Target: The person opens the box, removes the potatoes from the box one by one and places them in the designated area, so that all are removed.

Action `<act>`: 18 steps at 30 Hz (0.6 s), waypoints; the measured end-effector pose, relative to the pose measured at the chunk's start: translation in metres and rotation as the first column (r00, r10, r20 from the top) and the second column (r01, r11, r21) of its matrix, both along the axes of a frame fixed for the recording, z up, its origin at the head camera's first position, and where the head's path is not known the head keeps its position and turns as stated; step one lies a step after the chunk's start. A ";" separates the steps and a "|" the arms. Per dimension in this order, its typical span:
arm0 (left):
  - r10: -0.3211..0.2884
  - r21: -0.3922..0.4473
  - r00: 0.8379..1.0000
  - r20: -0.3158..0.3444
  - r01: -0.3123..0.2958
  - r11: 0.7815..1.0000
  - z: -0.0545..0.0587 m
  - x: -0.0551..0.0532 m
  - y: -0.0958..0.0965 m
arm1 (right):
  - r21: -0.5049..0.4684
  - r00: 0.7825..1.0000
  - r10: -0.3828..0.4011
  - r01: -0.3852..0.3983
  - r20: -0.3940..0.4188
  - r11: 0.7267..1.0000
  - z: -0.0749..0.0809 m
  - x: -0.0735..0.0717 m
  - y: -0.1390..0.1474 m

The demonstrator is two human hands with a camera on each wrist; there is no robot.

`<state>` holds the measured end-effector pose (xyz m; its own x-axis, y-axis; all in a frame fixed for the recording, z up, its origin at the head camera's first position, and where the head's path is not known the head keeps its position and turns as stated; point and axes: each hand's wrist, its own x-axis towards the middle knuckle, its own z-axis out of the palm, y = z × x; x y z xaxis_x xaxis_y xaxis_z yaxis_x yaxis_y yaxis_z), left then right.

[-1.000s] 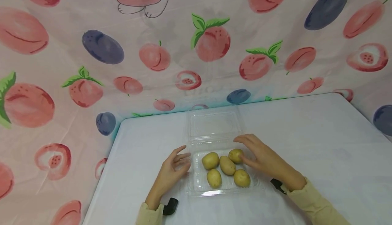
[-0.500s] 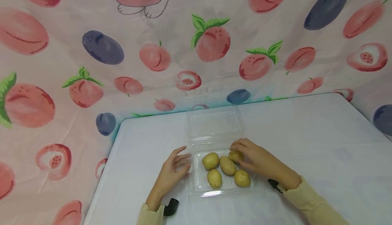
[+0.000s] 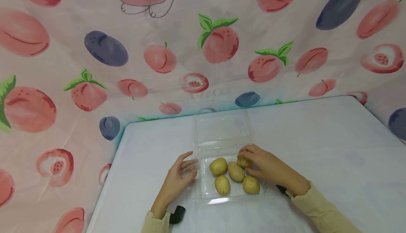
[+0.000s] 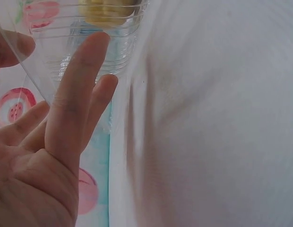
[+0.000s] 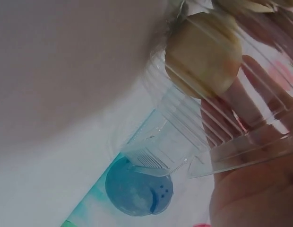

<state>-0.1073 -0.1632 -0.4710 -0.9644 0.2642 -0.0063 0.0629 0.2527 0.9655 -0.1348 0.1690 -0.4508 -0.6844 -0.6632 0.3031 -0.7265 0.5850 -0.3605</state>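
A clear plastic clamshell container (image 3: 203,190) sits on the table with several yellow potatoes inside, one of them in the middle (image 3: 236,171). My right hand (image 3: 268,164) reaches over the right wall and grips the back right potato (image 3: 243,162), partly covering it. Through the clear ribbed wall, the right wrist view shows a potato (image 5: 203,56) and the fingers behind it. At the left wall, my left hand (image 3: 178,176) holds no potato. Its fingers are spread and relaxed right at the container's side, as the left wrist view also shows (image 4: 66,113).
The container's hinged lid (image 3: 223,129) lies folded back toward the rear table edge. A white cloth covers the table (image 3: 317,148). Behind stands a pink fruit-print curtain (image 3: 177,25). Black wrist straps show near both cream sleeves (image 3: 317,204).
My right hand has moved slightly left and inward, and its fingers have closed around the back right potato. The left hand has stayed at the container's left side.
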 end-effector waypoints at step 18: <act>-0.007 0.013 1.000 0.015 0.007 1.000 0.000 0.000 -0.001 | 0.083 0.997 -0.030 0.025 0.066 0.996 0.000 -0.001 -0.006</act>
